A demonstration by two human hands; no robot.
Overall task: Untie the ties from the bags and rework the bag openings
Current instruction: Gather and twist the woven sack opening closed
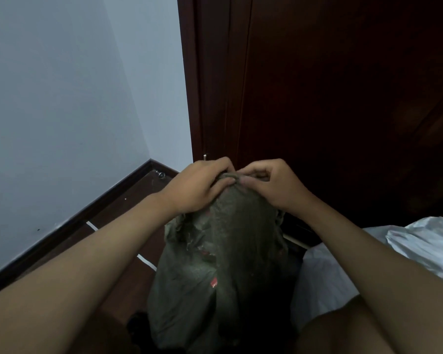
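Our left hand (197, 185) and right hand (274, 185) both pinching the bunched top of the dark green bag (228, 251), fingers curled on it, white bag (368, 256) just beside, wooden floor (128, 208) beneath

Floor (128, 221) free left; white bag (368, 251) blocks right

Both forearms are bare to the frame edge — no sleeves, rings or watch on either hand.
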